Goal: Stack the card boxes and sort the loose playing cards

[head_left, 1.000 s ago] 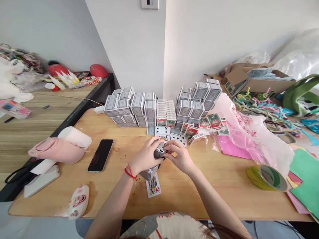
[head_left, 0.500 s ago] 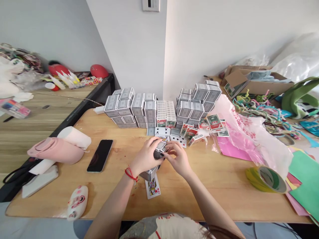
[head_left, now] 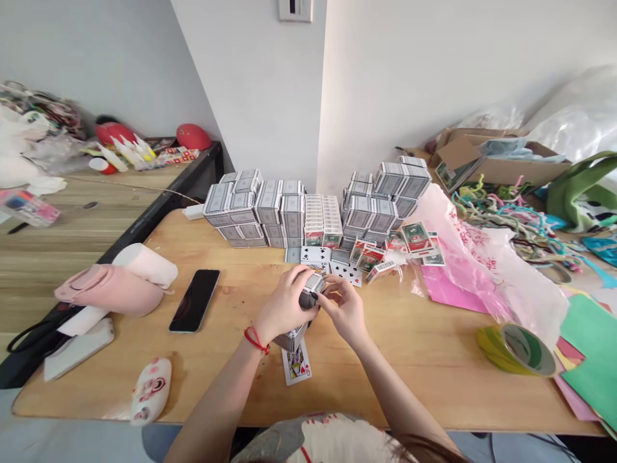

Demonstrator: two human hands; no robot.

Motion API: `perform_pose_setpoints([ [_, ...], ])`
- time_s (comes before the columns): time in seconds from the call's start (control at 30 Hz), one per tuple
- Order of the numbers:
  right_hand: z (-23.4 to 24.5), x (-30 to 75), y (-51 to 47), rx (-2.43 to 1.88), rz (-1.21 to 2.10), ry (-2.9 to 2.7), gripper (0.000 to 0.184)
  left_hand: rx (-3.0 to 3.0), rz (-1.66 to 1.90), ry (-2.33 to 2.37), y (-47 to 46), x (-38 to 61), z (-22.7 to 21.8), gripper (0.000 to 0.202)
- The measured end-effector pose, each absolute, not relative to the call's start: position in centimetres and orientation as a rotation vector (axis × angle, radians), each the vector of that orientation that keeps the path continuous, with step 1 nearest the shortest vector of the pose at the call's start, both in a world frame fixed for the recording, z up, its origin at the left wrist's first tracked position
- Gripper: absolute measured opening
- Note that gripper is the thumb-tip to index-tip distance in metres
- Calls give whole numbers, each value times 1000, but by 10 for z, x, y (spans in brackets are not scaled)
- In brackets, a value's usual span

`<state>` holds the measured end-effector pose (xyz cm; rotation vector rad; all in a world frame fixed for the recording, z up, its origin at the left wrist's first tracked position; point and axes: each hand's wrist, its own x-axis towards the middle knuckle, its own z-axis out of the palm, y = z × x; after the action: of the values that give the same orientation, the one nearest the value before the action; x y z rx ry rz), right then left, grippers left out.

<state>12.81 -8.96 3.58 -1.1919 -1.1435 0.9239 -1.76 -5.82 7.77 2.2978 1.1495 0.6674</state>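
A small block made of playing cards (head_left: 312, 290), with grey patterned backs outward, is held between my two hands. My left hand (head_left: 286, 302) wraps round its left side, fingers over the top. From the right, my right hand (head_left: 343, 305) pinches its edge with thumb and fingers. Below my left hand another card block (head_left: 290, 339) rests partly hidden, and a queen of hearts (head_left: 297, 365) lies face up beneath it. Loose cards (head_left: 345, 274) lie just beyond my hands. Further back stand stacked card blocks (head_left: 241, 209) and a second stack (head_left: 371, 212).
Red-and-green card boxes (head_left: 370, 257) lie before the right stack. A black phone (head_left: 195, 301), a pink bottle (head_left: 110, 289) and a mouse (head_left: 151, 391) are at left. At right are yellow tape (head_left: 515, 348), a pink plastic bag (head_left: 501, 263) and green paper (head_left: 590, 347).
The view has shifted very slightly. Both hands stay on the card block, with the right thumb and fingers moving a little along its edge.
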Motion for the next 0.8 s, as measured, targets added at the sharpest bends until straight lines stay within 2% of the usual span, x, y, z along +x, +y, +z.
perform_pose_setpoints([
  [0.1,36,129,-90,-1184,917,-1154,30,2305,670,1147,-58,-18,77,56],
  [0.4,39,135,-88,-1219,877,-1298,12,2313,687,1150,-57,-17,74,63],
  [0.8,42,135,-88,-1225,940,-1244,6,2281,671,1169,-57,-16,71,70],
])
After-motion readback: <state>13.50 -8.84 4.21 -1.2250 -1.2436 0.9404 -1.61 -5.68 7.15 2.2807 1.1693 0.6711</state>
